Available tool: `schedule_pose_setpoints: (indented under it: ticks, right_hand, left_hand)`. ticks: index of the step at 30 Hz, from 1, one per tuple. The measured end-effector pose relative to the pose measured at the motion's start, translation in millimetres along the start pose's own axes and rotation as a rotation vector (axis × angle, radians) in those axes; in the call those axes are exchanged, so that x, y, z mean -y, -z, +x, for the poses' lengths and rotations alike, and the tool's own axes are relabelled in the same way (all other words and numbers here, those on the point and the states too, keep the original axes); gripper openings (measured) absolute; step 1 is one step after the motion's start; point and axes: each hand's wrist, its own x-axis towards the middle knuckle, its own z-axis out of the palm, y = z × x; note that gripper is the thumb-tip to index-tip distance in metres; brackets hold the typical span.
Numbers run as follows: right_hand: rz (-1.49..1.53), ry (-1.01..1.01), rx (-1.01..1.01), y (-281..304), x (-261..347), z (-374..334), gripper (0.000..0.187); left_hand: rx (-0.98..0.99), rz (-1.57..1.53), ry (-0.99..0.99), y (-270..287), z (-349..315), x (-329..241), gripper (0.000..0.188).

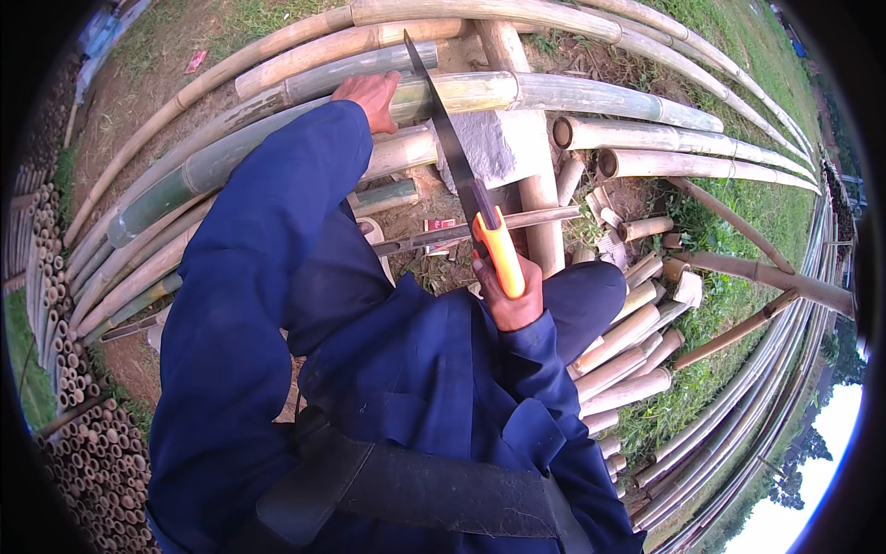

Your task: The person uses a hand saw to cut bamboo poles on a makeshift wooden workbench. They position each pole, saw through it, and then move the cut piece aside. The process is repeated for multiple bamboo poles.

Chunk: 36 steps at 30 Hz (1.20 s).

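The saw (pixel 459 162) crosses the pole (pixel 480 90) — long axis transverse, tip pointing forward, slightly left. Right hand (pixel 517 303) grips its handle (pixel 499 254); left hand (pixel 367 96) — apart — clasps the pole.

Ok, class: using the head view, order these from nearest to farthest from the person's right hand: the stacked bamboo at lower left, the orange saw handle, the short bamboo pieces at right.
1. Orange saw handle: gripped in the right hand.
2. Short bamboo pieces: piled to the hand's right.
3. Stacked bamboo: far left, round ends showing.
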Motion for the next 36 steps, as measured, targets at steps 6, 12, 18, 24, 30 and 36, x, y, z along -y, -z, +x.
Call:
schedule_pose_setpoints:
  ticks: [6,12,18,24,30,36]
  right_hand:
    - [0.048,0.049,-0.062,35,1,-81,0.024]
    - [-0.01,0.01,0.007,-4,2,4,0.015]
    - [-0.003,0.049,-0.027,33,-7,-76,0.028]
    - [-0.028,-0.002,0.051,3,-4,7,0.02]
    - [-0.024,-0.033,0.002,27,8,-63,0.024]
    - [0.041,0.009,-0.008,1,10,-7,0.015]
  left_hand:
    - [-0.036,0.035,0.008,-13,-3,2,0.07]
    - [0.017,0.006,-0.003,1,2,-1,0.069]
    - [-0.011,0.019,0.008,-6,-2,-4,0.067]
    - [0.017,-0.047,-0.017,0,1,4,0.068]
    - [0.094,-0.006,0.053,3,3,-3,0.07]
    - [0.005,-0.015,0.003,-4,1,5,0.068]
